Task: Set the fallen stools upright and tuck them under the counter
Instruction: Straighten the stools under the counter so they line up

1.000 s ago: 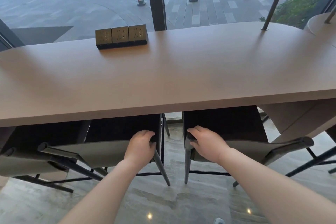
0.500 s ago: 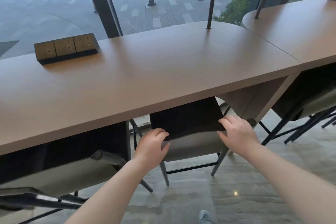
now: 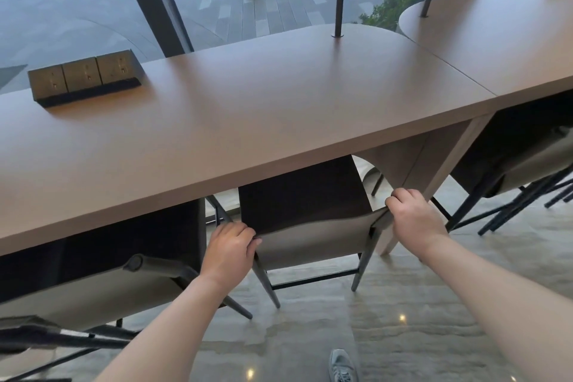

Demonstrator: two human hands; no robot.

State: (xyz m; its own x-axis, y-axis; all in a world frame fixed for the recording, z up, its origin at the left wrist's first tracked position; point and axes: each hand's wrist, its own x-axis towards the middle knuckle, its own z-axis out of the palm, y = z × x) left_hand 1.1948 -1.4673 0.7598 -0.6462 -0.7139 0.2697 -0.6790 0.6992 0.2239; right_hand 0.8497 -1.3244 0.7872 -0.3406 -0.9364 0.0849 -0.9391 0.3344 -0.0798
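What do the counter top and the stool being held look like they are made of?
Counter: smooth matt brown board, probably laminate or veneer; no grain shows. Stool: the seat looks like taut grey-beige leather or fabric, curving between the hands, on thin dark legs, likely painted metal.

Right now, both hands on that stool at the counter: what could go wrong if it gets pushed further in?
1. The right hand grips the stool at its corner, right beside the counter's support panel; the fingers could get pinched there.
2. The left hand sits just under the counter edge and may scrape it.
3. The neighbouring stool stands close on the left; legs could tangle.
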